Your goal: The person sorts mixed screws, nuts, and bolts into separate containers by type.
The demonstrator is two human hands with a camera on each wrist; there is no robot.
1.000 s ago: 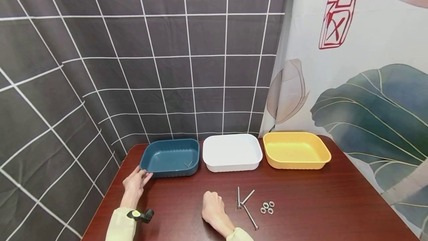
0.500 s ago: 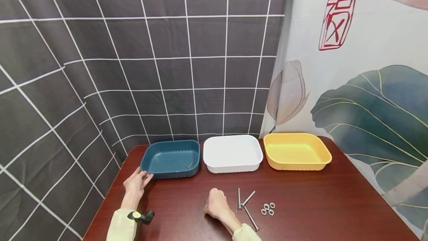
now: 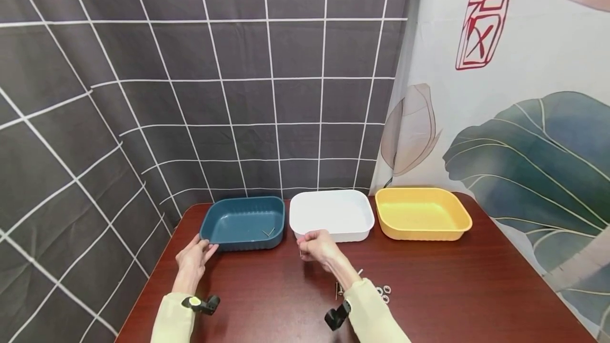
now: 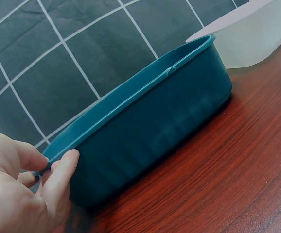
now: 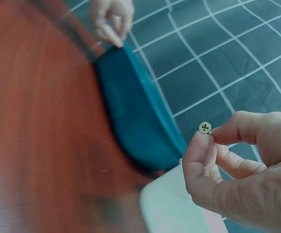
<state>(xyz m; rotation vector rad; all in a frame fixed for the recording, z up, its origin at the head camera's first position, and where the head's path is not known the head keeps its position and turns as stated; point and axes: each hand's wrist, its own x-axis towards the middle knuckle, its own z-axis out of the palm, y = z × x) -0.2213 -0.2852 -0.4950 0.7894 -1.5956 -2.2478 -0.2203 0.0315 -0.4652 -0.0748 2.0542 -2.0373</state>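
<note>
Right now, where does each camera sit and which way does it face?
Head: on the head, facing forward and down at the table, blue tray, white tray and yellow tray; left hand and right hand show.
Left wrist: on that wrist, facing the blue tray; left hand pinches its rim.
Right wrist: on that wrist, facing the blue tray past right hand, fingers pinching a screw; left hand shows beyond.
Wrist views share the blue tray and left hand.

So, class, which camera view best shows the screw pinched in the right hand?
The right wrist view: there the screw faces the camera, its cross recess clear. The head view shows only a thin sliver; the left wrist view, none of it.
</note>
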